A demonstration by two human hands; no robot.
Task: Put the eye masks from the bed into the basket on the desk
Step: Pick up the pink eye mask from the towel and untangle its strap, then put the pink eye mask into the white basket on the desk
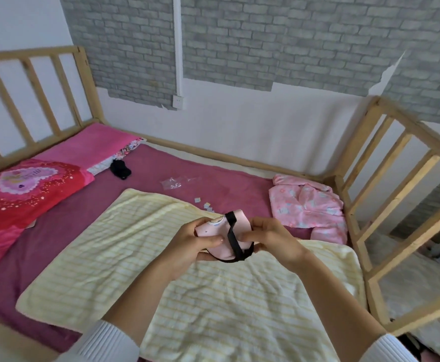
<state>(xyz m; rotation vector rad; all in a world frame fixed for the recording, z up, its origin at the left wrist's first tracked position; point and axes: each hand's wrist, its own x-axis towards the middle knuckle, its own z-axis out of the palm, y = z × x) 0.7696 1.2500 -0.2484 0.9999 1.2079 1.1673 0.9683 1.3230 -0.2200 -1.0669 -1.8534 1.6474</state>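
- Two hands share one pink eye mask [215, 227] above the yellow striped towel [140, 246], near the centre of my view; its black strap [232, 236] loops across the middle and hangs below.
- My left hand [196, 241] is clamped on the mask's 9 o'clock end, thumb on top; my right hand [268, 236] pinches the 3 o'clock end by the strap. Both grips are closed on the mask.
- I read the mask's long axis as running roughly 9 to 3 o'clock, folded or bunched; neither hand is clearly nearer.
- One small black thing [120, 169] lies at about 10 o'clock by the pink pillow [83, 147], well apart from my hands; it may be another mask, but I cannot tell.
- No basket or bench shows, so I judge the carry needs a turn away from the bed.
- Wooden rails [396, 194] close off 3 o'clock and the wall blocks 12; open room lies toward 6 o'clock.
- Pink pyjamas [307, 205] sit at 2 o'clock, clear of my hands.
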